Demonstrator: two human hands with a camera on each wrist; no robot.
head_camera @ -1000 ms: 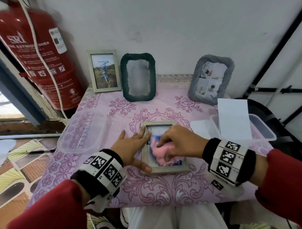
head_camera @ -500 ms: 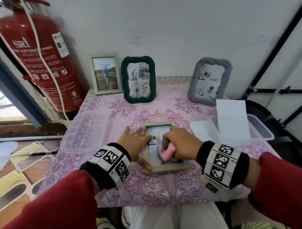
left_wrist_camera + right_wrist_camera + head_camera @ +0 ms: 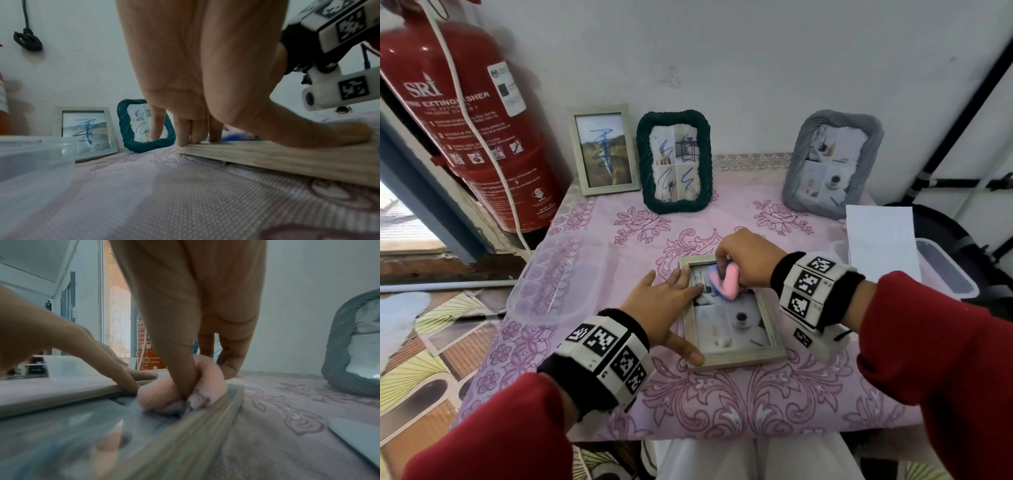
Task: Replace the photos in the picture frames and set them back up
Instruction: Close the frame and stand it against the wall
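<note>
A pale wooden picture frame (image 3: 736,358) (image 3: 287,160) lies flat, glass up, on the pink tablecloth (image 3: 619,274), with a photo of small objects inside. My left hand (image 3: 667,308) (image 3: 197,97) lies flat along its left rail, fingers straight and thumb on the near corner. My right hand (image 3: 748,260) (image 3: 195,321) grips a bunched pink and blue cloth (image 3: 726,279) (image 3: 180,386) and presses it on the glass near the frame's far end. Three frames stand against the wall: a pale wooden one (image 3: 604,150), a dark green rope one (image 3: 675,162) and a grey one (image 3: 832,164).
A clear plastic box (image 3: 551,277) sits left of the flat frame. Another clear box (image 3: 945,274) with a white sheet (image 3: 880,240) leaning in it stands at the right edge. A red fire extinguisher (image 3: 465,120) hangs at the left beside the table.
My right hand has slid the cloth from the near half of the glass to the far end. The left hand has stayed on the frame's left rail.
</note>
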